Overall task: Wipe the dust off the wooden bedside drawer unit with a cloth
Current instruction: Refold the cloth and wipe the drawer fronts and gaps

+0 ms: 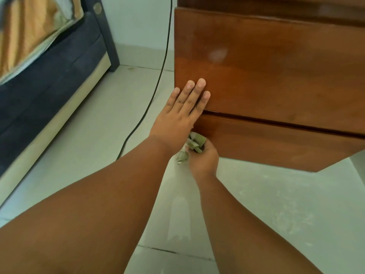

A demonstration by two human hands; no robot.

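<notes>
Nearby, black cable [158,82] trailing between bed [49,76] and drawer unit [276,80].

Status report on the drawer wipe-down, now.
Left hand flat, open on upper drawer front. Right hand shut on cloth at lower drawer left corner. Black cable trails left of unit, clear of hands.

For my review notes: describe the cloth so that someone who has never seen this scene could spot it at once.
Start at the wooden drawer unit on the right and go down to its lower drawer's left corner. There the right hand is closed on the cloth, just under the flat left hand. It is the only crumpled, pale green thing there.
</notes>
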